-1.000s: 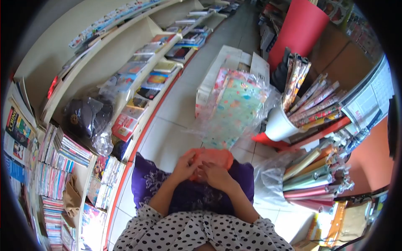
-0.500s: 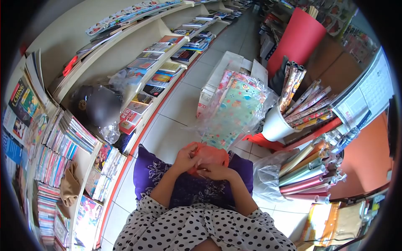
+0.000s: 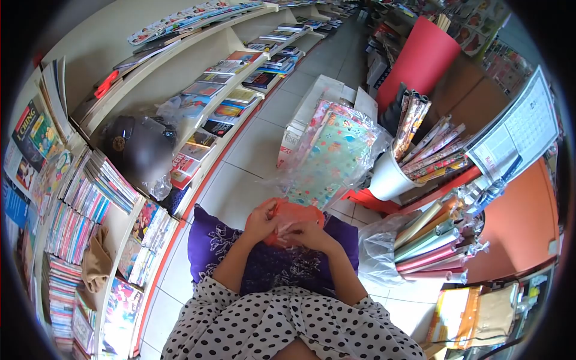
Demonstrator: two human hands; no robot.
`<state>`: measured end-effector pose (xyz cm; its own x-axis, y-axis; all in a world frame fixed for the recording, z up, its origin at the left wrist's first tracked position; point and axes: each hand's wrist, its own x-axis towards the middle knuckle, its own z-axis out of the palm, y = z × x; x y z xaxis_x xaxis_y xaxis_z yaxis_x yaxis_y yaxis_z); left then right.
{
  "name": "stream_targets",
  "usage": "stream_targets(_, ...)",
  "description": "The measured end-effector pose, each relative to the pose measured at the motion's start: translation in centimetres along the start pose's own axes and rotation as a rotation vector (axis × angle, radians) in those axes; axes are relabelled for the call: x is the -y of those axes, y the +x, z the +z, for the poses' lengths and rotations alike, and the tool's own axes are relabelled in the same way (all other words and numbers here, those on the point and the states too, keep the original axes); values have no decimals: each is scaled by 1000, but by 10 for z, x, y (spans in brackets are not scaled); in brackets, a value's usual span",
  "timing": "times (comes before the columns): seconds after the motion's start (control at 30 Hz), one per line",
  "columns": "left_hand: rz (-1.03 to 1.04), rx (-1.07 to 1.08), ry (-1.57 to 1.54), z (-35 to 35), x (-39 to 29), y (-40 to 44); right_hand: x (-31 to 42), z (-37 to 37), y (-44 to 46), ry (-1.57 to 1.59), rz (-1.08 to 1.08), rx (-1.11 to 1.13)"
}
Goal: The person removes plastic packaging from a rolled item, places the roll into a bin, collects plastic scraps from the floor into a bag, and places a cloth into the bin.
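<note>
A crinkled orange-red plastic bag (image 3: 301,212) is held low over my lap. My left hand (image 3: 262,222) grips its left side, with the fingers curled into the plastic. At the lower right of the bag, my right hand (image 3: 313,235) is closed on it too, the fingertips partly hidden in the folds. Beneath both hands lies a purple cushion (image 3: 207,243) with a pale flower pattern. Just beyond the bag are floral wrapping sheets (image 3: 336,153) in clear plastic, leaning on a white box (image 3: 294,129).
Shelves of books (image 3: 231,111) run along the left. To the right, a white bucket (image 3: 387,180) holds patterned paper rolls, and a clear bag (image 3: 384,246) holds coloured rolls. A tall red roll (image 3: 417,60) stands behind. Brown envelopes (image 3: 495,312) lie at lower right.
The bag's top is spread wider between my hands, and my right hand's fingers have moved up and further into the plastic. The view has shifted slightly.
</note>
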<state>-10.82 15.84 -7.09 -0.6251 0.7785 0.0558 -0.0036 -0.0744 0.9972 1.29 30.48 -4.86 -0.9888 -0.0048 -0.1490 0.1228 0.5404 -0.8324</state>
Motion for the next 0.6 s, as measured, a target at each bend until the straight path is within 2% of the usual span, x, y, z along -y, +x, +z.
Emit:
stream_targets(0.13,27,55,5,3,-7,-3,1,-15,4,126,68,-22)
stream_targets(0.23,67,161,255,-3,20,-4,-4,-13,17,-114,15,-207)
stream_targets(0.33,85,207,15,5,1,-7,-44,12,42,-776,-240,-130)
stream_targets(0.43,55,203,60,0,24,-5,-23,44,48,-615,354,-112)
stream_targets(0.47,83,190,132,-2,28,-5,-24,48,50,-615,383,-116)
stream_targets(0.53,272,140,377,2,29,-2,-29,40,55,-713,262,-106)
stream_targets(0.6,336,50,544,7,32,-2,-35,26,60,-798,102,-81)
